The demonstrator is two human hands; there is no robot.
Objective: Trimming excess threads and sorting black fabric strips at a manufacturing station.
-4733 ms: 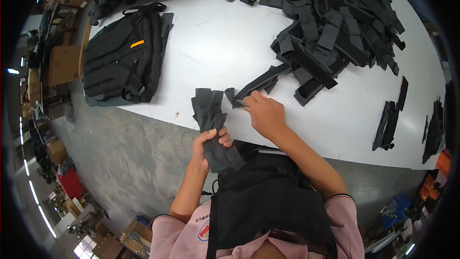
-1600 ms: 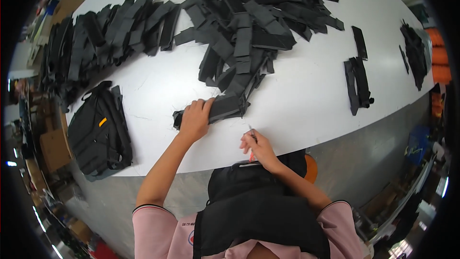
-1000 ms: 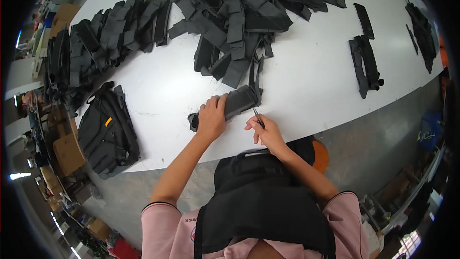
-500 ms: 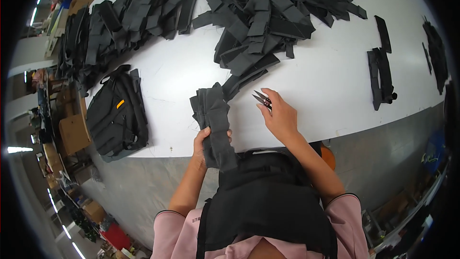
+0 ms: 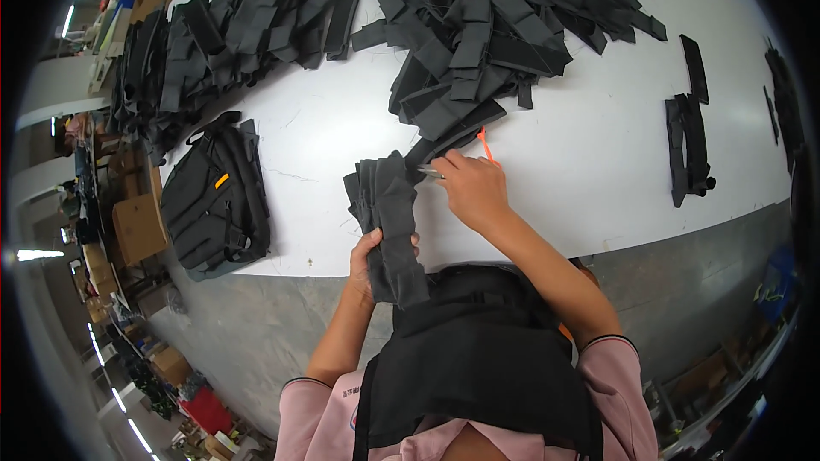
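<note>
My left hand is closed around a bundle of dark grey fabric strips, its thumb across the front. The bundle stands upright over the table's near edge, its folded upper ends fanned out. My right hand grips a small pair of thread snips. Their blades point left, close to the bundle's upper right side; whether they touch it I cannot tell. An orange cord sticks up behind the right hand. Just beyond lies a loose dark strip at the foot of a big heap.
A large heap of dark strips covers the middle back of the white table. A row of strips lies at the far left. A black backpack rests near the left edge. Several dark pieces lie at the right.
My right hand has moved left toward the bundle, bringing the snips' blades near its upper side. The orange cord has come into sight. My left hand keeps its hold.
</note>
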